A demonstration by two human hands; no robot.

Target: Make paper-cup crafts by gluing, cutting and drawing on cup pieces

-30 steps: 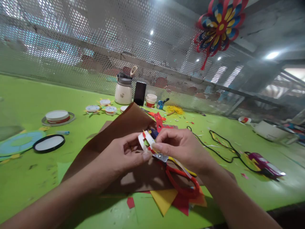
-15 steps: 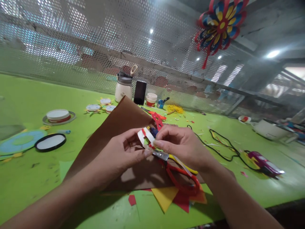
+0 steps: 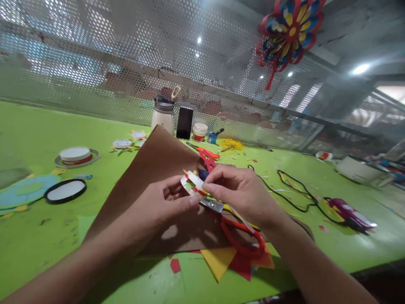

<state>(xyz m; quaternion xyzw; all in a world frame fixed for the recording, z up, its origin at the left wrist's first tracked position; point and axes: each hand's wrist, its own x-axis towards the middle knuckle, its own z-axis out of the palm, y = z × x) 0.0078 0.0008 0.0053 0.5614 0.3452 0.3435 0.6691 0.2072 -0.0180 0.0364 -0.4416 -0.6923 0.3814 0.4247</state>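
A small white paper ring point(image 3: 193, 182) with red, green and yellow pieces on it is held up between my two hands. My left hand point(image 3: 166, 198) grips its near left side, thumb below and fingers behind. The fingertips of my right hand point(image 3: 232, 185) pinch its right edge. Under the hands lies a sheet of brown paper point(image 3: 142, 177), its far corner raised. Red-handled scissors point(image 3: 242, 240) rest on the sheet below my right hand, beside something with a yellow handle. A red paper strip with cut-outs point(image 3: 207, 159) stands just behind the ring.
Coloured paper scraps point(image 3: 218, 261) lie at the near edge of the green table point(image 3: 133, 278). At the back stand a white bottle point(image 3: 163, 114), a phone point(image 3: 184, 122) and a paint jar point(image 3: 212, 137). A purple corded tool point(image 3: 351, 214) lies right; round lids point(image 3: 75, 155) lie left.
The ring has tilted and turned between my fingers, so more of its coloured pieces show. Both hands keep their hold in nearly the same place. The view has shifted slightly.
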